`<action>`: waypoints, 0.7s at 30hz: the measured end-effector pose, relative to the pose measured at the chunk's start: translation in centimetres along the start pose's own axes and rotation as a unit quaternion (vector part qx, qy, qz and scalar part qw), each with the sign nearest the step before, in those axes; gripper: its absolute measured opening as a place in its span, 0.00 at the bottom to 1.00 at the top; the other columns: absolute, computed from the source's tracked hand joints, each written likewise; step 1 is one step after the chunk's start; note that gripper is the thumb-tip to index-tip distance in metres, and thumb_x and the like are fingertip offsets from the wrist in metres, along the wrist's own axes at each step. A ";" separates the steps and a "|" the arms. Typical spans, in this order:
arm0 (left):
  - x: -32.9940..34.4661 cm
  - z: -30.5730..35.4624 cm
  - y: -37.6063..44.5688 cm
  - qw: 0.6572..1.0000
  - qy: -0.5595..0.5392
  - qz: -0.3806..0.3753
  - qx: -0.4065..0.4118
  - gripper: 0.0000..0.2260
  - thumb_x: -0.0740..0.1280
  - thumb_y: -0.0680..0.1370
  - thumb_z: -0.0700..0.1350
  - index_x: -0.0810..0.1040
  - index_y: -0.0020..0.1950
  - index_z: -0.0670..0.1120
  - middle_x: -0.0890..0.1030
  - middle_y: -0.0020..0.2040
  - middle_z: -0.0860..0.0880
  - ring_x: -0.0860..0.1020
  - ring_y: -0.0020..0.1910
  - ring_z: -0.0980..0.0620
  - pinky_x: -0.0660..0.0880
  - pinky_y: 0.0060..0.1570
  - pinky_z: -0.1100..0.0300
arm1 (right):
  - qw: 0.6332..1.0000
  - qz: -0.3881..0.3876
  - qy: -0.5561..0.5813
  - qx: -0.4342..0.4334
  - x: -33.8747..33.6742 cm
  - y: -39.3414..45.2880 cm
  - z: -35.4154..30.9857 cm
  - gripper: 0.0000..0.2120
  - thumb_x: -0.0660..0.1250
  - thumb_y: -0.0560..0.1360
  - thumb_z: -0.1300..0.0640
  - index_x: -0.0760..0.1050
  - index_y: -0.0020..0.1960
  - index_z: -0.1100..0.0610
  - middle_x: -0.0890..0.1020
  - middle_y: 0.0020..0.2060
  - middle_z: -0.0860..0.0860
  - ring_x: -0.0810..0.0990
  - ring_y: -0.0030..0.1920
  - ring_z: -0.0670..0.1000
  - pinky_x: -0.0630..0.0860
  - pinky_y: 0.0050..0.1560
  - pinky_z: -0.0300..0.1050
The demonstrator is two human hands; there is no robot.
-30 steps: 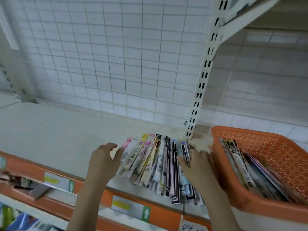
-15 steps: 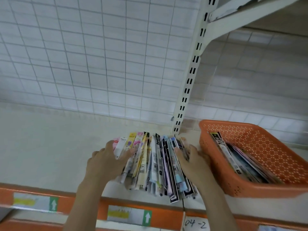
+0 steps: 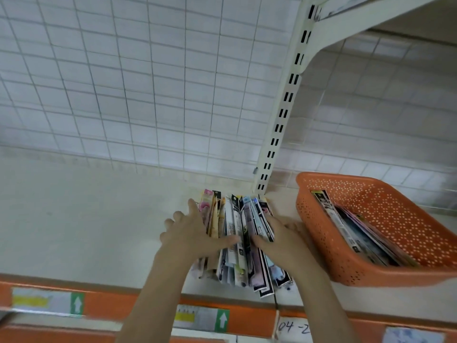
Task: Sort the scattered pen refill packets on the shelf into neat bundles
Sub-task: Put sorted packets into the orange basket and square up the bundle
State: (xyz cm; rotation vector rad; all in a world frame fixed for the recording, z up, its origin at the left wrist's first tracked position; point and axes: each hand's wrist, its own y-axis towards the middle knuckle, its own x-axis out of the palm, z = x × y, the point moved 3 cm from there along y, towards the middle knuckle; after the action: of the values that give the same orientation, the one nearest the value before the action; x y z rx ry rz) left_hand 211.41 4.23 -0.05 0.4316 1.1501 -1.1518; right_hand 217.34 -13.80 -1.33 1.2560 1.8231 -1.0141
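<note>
Refill packets (image 3: 241,233): mixed colours, pink, yellow, white, pale blue, black edging, printed stripes. Basket (image 3: 321,233): orange, dotted with small perforations; packets inside it (image 3: 356,231) mostly black, white, pink. Shelf (image 3: 86,219): plain off-white. Shelf edge strip (image 3: 111,305): orange. Labels (image 3: 47,304): white with yellow block, green square with white arrow. Back wall (image 3: 148,82): white grid. Upright (image 3: 284,112): cream, black slots.

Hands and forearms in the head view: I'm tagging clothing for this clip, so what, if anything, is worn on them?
Nothing shows on either. The left hand and the right hand are bare, with no gloves, and no rings, watch or bracelet are visible. Both forearms are uncovered down to the bottom edge of the picture; no sleeve or cuff comes into view.
</note>
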 end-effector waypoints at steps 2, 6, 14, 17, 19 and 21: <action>0.2 0.9 -0.1 1.000 0.000 -0.015 0.007 0.60 0.68 0.61 0.72 0.36 0.76 0.46 0.57 0.73 0.38 0.59 0.71 0.36 0.64 0.66 0.44 | 1.000 -0.009 -0.007 0.004 -0.3 -0.1 -0.3 0.32 0.60 0.76 0.42 0.50 0.75 0.42 0.57 0.73 0.56 0.57 0.72 0.62 0.62 0.68 0.56; 0.1 1.9 0.2 0.997 -0.044 -0.054 0.026 0.55 0.75 0.63 0.61 0.45 0.75 0.41 0.64 0.69 0.39 0.66 0.67 0.40 0.69 0.63 0.50 | 1.000 -0.026 -0.004 0.010 -0.8 -0.5 -1.1 0.32 0.58 0.77 0.44 0.48 0.76 0.44 0.54 0.74 0.56 0.53 0.73 0.62 0.60 0.69 0.56; -0.5 1.4 0.4 0.986 -0.146 -0.081 0.023 0.41 0.77 0.66 0.48 0.56 0.69 0.39 0.70 0.54 0.45 0.71 0.50 0.48 0.71 0.42 0.61 | 0.999 -0.050 -0.006 0.005 -0.5 -1.2 -2.2 0.42 0.56 0.72 0.30 0.43 0.77 0.46 0.49 0.76 0.58 0.47 0.75 0.62 0.55 0.72 0.59; -0.6 1.1 0.3 0.985 -0.155 -0.078 0.022 0.37 0.75 0.67 0.46 0.58 0.67 0.38 0.69 0.47 0.47 0.72 0.47 0.49 0.66 0.30 0.64 | 0.999 -0.048 -0.018 0.001 -0.7 -1.0 -2.0 0.42 0.63 0.72 0.35 0.44 0.76 0.45 0.52 0.75 0.56 0.49 0.74 0.63 0.57 0.71 0.58; -0.6 0.7 0.5 0.983 -0.165 -0.075 0.024 0.33 0.73 0.69 0.42 0.59 0.67 0.37 0.68 0.44 0.48 0.71 0.44 0.51 0.66 0.29 0.64 | 0.998 -0.052 -0.019 0.001 -0.9 -0.9 -2.0 0.41 0.65 0.73 0.40 0.45 0.76 0.45 0.54 0.74 0.56 0.51 0.73 0.63 0.60 0.69 0.57; -0.5 0.3 0.7 0.982 -0.171 -0.072 0.025 0.25 0.70 0.71 0.39 0.61 0.61 0.38 0.68 0.42 0.49 0.70 0.39 0.54 0.66 0.29 0.65 | 0.999 -0.048 -0.023 0.003 -0.9 -1.0 -2.1 0.40 0.65 0.73 0.43 0.46 0.76 0.47 0.56 0.72 0.55 0.54 0.72 0.62 0.62 0.68 0.56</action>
State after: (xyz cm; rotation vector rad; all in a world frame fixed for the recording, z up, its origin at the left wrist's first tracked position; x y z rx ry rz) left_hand 212.19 4.59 0.33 0.1780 0.8632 -1.3242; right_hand 216.49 -12.52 0.64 1.1497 1.8611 -1.0915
